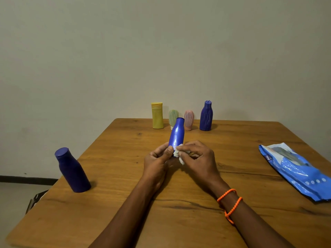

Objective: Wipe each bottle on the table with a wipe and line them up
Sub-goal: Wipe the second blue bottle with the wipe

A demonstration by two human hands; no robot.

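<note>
My left hand [157,159] grips the base of a shiny blue bottle [177,134], which is held above the table and tilted away from me. My right hand [196,157] pinches a crumpled white wipe [179,153] against the bottle's lower part. A dark blue bottle [72,170] stands alone near the table's left edge. At the far edge stand a yellow bottle [157,115], a pale green bottle [173,116], a pink bottle [189,119] and a tall blue bottle [206,115], side by side in a row.
A blue pack of wipes [295,169] lies flat near the right edge of the wooden table [125,203]. A plain wall rises just behind the far edge. Floor and a dark object show beyond the left edge.
</note>
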